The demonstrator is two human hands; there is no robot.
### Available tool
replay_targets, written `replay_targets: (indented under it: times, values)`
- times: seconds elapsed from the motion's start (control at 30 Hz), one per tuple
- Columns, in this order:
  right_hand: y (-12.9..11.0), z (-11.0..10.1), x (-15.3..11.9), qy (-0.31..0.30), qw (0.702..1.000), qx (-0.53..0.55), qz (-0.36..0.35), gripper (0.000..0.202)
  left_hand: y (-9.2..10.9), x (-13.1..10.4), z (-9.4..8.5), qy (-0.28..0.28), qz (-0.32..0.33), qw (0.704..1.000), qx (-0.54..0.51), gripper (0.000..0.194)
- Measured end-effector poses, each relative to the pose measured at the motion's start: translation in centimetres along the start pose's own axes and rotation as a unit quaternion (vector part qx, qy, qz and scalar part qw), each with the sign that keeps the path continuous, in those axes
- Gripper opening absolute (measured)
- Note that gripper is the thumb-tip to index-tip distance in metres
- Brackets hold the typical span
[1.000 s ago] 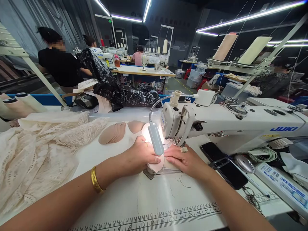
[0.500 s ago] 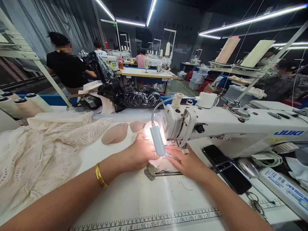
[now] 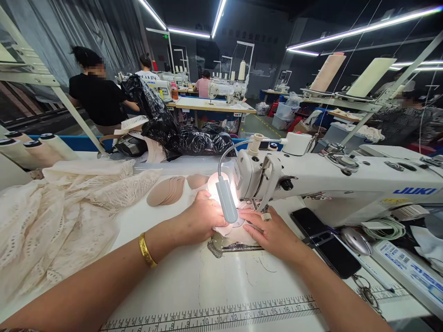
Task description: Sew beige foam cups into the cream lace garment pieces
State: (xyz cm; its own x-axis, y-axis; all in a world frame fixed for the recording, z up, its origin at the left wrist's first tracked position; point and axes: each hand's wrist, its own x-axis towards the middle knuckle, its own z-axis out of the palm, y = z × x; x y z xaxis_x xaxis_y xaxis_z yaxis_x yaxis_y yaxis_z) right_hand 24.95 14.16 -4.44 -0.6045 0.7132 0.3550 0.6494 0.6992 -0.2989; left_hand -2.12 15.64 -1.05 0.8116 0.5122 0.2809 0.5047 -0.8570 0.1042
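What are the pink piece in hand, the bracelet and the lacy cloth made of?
Pink piece: perhaps fabric or thin foam, matte; glare obscures texture. Bracelet: likely polished, gold-toned metal, from its yellow shine. Lacy cloth: matte textile, from its holes and folds; fibre unclear.

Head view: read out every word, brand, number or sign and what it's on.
"JUKI": near sewing machine.
"JUKI": far sewing machine, left of center.
"YIN": back wall; the rest is blurred.
"10", "11", "12", "13", "14", "15": ruler.
Too small or blurred: white box, green sign, yellow label, remaining ruler numbers.
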Motion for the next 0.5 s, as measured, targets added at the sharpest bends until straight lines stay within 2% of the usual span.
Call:
replay_targets:
  times: [0.13, 0.3, 0.5]
  values:
    - [-0.68, -0.76, -0.19, 0.033, 0.999, -0.002, 0.002, 0.025, -0.15, 0.05, -0.16, -0.005, 0.003, 1.0, 0.002, 0.029]
    - [-1.1, -1.08, -0.02, 0.08, 0.996, 0.045, 0.021, 0.018, -0.06, 0.03, -0.1, -0.005, -0.007, 1.0, -0.005, 0.033]
    - [-0.91, -0.9, -0.02, 0.072, 0.994, 0.067, 0.057, 0.019, 0.04, -0.08, 0.21, 0.006, -0.002, 0.999, 0.038, 0.031]
